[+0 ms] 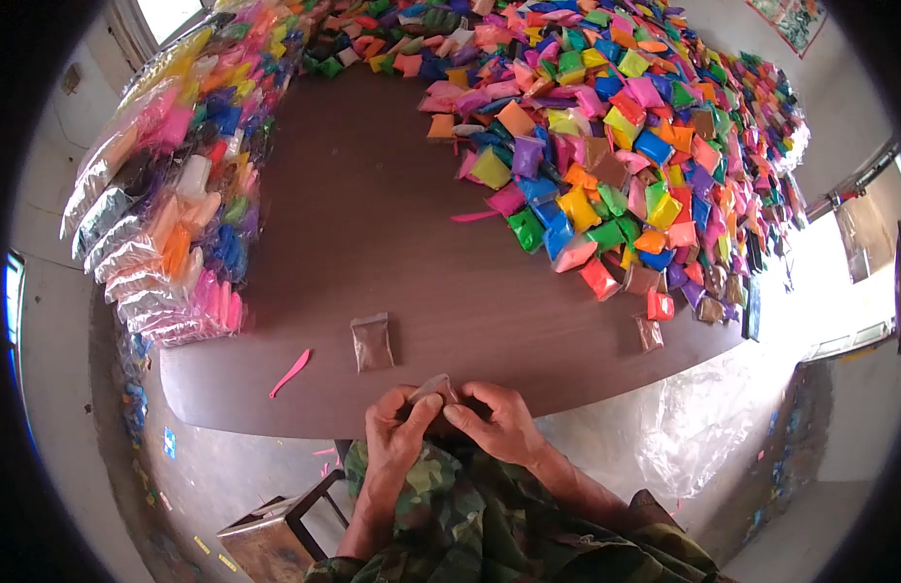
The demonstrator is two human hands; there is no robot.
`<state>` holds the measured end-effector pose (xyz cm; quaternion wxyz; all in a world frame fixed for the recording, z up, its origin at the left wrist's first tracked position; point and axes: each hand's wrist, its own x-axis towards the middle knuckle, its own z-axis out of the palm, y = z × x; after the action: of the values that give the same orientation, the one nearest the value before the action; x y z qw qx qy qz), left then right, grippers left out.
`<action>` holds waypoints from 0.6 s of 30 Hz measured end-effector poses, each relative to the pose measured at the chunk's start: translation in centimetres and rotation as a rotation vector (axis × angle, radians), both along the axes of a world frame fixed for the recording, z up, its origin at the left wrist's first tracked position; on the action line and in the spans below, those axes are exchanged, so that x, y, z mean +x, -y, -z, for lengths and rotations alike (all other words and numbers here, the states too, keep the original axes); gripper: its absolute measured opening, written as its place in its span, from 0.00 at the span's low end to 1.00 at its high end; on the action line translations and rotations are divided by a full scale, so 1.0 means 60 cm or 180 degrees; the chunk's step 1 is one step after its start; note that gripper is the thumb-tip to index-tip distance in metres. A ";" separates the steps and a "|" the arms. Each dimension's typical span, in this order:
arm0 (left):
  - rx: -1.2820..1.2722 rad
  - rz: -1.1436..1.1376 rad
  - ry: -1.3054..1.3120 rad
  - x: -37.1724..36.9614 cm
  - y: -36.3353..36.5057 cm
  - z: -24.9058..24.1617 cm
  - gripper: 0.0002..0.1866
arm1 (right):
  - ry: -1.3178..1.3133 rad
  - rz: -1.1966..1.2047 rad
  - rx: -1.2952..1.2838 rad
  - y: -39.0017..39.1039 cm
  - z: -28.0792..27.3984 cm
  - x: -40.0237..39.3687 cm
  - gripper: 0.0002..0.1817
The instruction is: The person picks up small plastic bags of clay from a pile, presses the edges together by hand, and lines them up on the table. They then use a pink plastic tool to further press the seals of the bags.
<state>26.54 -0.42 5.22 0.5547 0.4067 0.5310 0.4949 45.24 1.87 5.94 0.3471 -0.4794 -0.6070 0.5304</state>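
At the table's near edge, my left hand point(400, 425) and my right hand point(496, 423) pinch a small brown packet point(438, 389) between them, thumbs on top. Its lower part is hidden by the fingers. Just beyond my left hand, a clear bag with brown contents point(373, 344) lies flat on the dark table point(334, 233). Left of that bag is a pink plastic knife point(291, 373). Off to the right, a small brown packet point(650, 333) lies by the edge of the heap.
A big heap of colourful packets point(577, 204) covers the table's right and far side. Stacked clear bags of coloured packets point(178, 223) line the left side. A stool point(271, 539) stands on the floor at lower left, and clear plastic sheeting point(698, 428) lies at lower right.
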 end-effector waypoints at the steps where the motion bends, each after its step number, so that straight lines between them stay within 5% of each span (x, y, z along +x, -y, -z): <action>1: 0.0053 -0.0021 0.0002 -0.002 0.003 0.009 0.08 | 0.0034 -0.0032 -0.0080 0.000 -0.004 -0.001 0.17; 11: -0.0198 -0.0156 0.0455 0.015 -0.012 -0.040 0.09 | -0.0131 -0.0039 0.0104 0.002 0.008 -0.005 0.16; 18: 0.0109 0.0038 -0.0231 0.006 -0.012 -0.018 0.06 | 0.0186 -0.0404 0.0393 -0.003 0.009 0.006 0.09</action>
<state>26.89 0.28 6.27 0.5310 0.4370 0.5398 0.4855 45.59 2.06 5.38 0.3238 -0.4329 -0.6775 0.4987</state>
